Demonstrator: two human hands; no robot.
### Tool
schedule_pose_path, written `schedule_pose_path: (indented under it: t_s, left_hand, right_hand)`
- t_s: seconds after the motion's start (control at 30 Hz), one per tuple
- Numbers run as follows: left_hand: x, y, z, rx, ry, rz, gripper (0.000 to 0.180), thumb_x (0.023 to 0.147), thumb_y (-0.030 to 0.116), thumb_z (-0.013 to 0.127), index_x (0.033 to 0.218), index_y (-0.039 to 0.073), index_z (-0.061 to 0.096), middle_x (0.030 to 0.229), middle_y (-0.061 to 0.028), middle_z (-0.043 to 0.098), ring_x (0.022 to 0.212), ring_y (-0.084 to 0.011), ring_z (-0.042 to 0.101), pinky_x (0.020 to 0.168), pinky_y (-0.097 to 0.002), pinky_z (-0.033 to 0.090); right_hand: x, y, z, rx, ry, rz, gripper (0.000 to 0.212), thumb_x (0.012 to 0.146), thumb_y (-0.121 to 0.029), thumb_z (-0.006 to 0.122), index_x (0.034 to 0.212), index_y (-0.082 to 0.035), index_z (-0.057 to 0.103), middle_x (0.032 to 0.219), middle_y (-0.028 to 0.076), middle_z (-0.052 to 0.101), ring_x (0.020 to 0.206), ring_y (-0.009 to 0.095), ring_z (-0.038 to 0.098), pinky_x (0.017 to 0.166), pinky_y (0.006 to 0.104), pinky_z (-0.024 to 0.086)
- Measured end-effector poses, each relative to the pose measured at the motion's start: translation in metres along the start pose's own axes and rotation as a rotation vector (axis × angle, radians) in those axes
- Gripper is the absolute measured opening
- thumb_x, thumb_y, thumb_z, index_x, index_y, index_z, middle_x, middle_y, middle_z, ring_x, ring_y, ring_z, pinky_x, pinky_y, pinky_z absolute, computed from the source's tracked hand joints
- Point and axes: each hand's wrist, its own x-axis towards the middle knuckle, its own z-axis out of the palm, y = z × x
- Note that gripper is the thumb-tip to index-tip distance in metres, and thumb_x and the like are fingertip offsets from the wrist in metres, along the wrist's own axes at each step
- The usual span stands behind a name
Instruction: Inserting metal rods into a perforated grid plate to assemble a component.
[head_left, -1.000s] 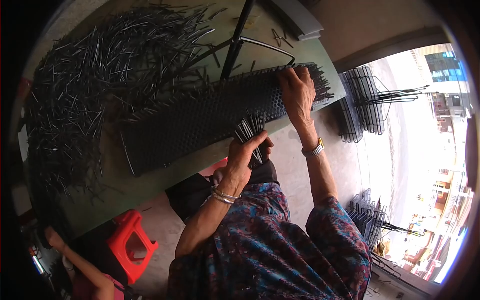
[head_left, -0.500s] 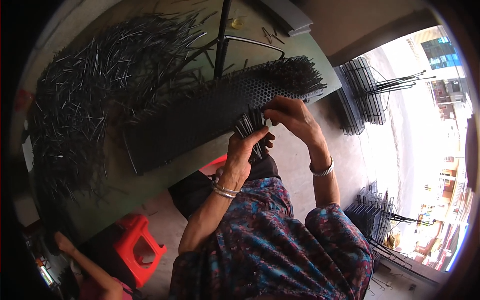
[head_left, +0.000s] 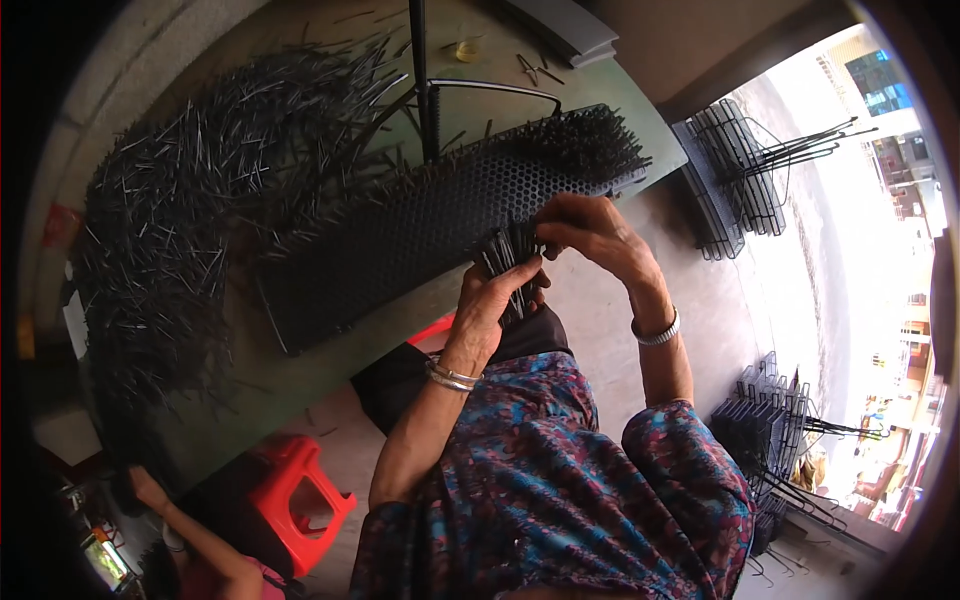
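My left hand is wrapped round a bundle of thin black rods, held just off the near edge of a black board full of round holes. At the bundle's top right, my right hand has its thumb and fingers pinched together; whatever lies between its fingertips is too small and hidden to make out. Upright black rods stand packed in the board's far right end, with more along its back edge.
A big heap of loose black rods covers the table's left side. A dark metal stand rises behind the board. Beside the table are a red plastic stool and another person's arm. Wire racks stand at the right.
The whole view has shifted slightly. My right fingertips have come a little lower and closer to the top of the bundle, while my left hand keeps its grip.
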Motion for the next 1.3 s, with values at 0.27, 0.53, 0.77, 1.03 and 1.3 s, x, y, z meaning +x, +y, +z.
schedule_pose_path:
  t_s: [0.27, 0.53, 0.77, 1.03, 1.3]
  left_hand:
    - [0.005, -0.002, 0.004, -0.032, 0.043, -0.031, 0.02, 0.087, 0.02, 0.068, 0.098, 0.003, 0.066, 0.079, -0.0073, 0.069, 0.067, -0.0141, 0.065, 0.056, -0.0253, 0.049]
    - [0.012, -0.014, 0.0, -0.235, 0.109, -0.076, 0.019, 0.088, 0.017, 0.066, 0.1, 0.002, 0.063, 0.094, -0.0165, 0.069, 0.081, -0.0264, 0.07, 0.069, -0.0367, 0.058]
    - [0.015, -0.024, 0.003, -0.328, 0.125, -0.137, 0.015, 0.088, 0.015, 0.065, 0.098, 0.003, 0.063, 0.092, -0.015, 0.069, 0.084, -0.0278, 0.069, 0.073, -0.0415, 0.058]
    - [0.014, -0.026, 0.007, -0.387, 0.189, -0.127, 0.014, 0.088, 0.015, 0.065, 0.099, 0.005, 0.065, 0.082, -0.0097, 0.067, 0.075, -0.0221, 0.066, 0.071, -0.0409, 0.058]
    - [0.016, -0.03, 0.003, -0.319, 0.143, -0.105, 0.013, 0.09, 0.019, 0.064, 0.093, 0.007, 0.062, 0.072, -0.0047, 0.062, 0.065, -0.0146, 0.06, 0.06, -0.0317, 0.054]
  right_hand:
    - [-0.002, 0.002, -0.006, 0.095, -0.03, 0.003, 0.013, 0.091, -0.012, 0.063, 0.091, 0.001, 0.059, 0.077, 0.003, 0.062, 0.073, 0.011, 0.062, 0.066, 0.0255, 0.051]
    - [0.008, -0.005, -0.017, -0.139, 0.655, -0.231, 0.006, 0.09, -0.006, 0.06, 0.092, -0.001, 0.059, 0.078, 0.004, 0.067, 0.07, 0.01, 0.064, 0.065, 0.0239, 0.049]
    - [0.041, 0.02, -0.02, -0.338, 0.776, -0.277, 0.011, 0.092, -0.011, 0.058, 0.097, -0.002, 0.06, 0.081, 0.007, 0.069, 0.075, 0.013, 0.068, 0.066, 0.0261, 0.051]
    - [0.043, 0.015, -0.019, -0.479, 0.782, -0.284, 0.011, 0.092, -0.012, 0.057, 0.097, -0.003, 0.06, 0.08, 0.008, 0.069, 0.077, 0.017, 0.069, 0.068, 0.0277, 0.051]
    - [0.051, 0.031, -0.024, -0.628, 0.701, -0.343, 0.009, 0.089, -0.012, 0.059, 0.093, -0.005, 0.062, 0.078, 0.008, 0.064, 0.071, 0.02, 0.065, 0.063, 0.0312, 0.049]
